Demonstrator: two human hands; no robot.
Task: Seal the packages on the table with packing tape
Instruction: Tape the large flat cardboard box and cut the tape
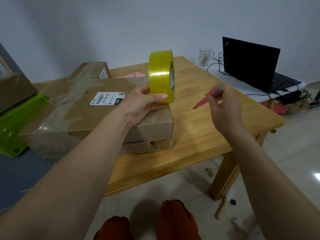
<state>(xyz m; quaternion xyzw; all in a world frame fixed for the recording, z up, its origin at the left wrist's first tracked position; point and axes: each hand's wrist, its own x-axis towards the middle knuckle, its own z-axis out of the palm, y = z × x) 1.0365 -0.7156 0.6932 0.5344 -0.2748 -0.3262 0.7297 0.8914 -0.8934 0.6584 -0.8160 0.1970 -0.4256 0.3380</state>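
1. Tape roll (161, 76) stands on edge above the small box (152, 130), gripped at its lower rim by the left hand (143, 104) — thumb across the outer face, fingers behind. Held upright like this, I judge, so the loose end can be found and pulled off.
2. Small box sits near the table's (199, 135) front edge, hard against the big flat package (72, 108), whose top already carries tape and a label (108, 98).
3. Right hand (223, 108) hovers over the table's right side, well apart from the roll, fingers curled round a pink cutter (207, 99) — ready to slice, it seems. It is blurred.
4. Both forearms reach forward from the near edge, left wrist bent up.
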